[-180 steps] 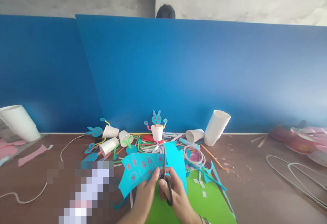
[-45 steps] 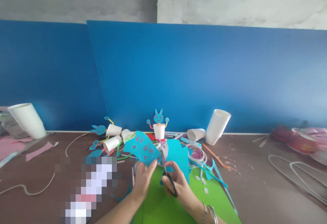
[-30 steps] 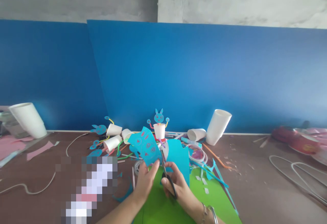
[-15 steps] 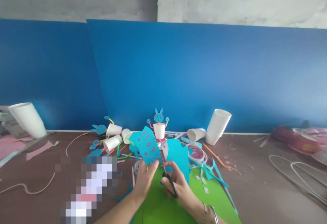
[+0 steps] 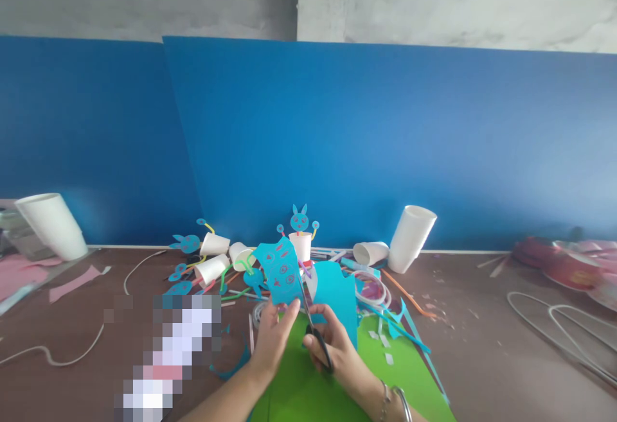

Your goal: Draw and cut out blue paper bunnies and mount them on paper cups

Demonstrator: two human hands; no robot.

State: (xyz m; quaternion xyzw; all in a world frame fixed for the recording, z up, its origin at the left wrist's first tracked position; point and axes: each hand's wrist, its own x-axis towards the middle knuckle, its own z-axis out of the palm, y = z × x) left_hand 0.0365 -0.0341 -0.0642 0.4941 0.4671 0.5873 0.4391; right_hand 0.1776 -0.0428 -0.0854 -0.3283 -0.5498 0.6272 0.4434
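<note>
Between the thumb and fingers of my left hand (image 5: 274,338) is a piece of blue paper (image 5: 281,274) with a face and small shapes drawn on it in red. My right hand (image 5: 335,342) grips black-handled scissors (image 5: 312,325), whose blades lie along the right edge of that paper. Whether the blades are closed I cannot tell. Behind the scissors lies a larger blue sheet (image 5: 335,293), partly over a green sheet (image 5: 308,390). Beyond the paper a white cup figure (image 5: 301,246) stands upright, with a blue rabbit head and bent-straw arms.
Several cup figures (image 5: 214,269) lie on their sides at the left. A tilted stack of white cups (image 5: 412,239) stands right, beside a lying cup (image 5: 370,253). Straws, a coiled white tube (image 5: 373,290) and paper scraps clutter the middle. Cables (image 5: 544,325) cross the brown table (image 5: 501,377).
The drawn-on blue paper has turned a little in my left hand, its top shifting right and its face coming more toward me. Both hands stay in nearly the same place.
</note>
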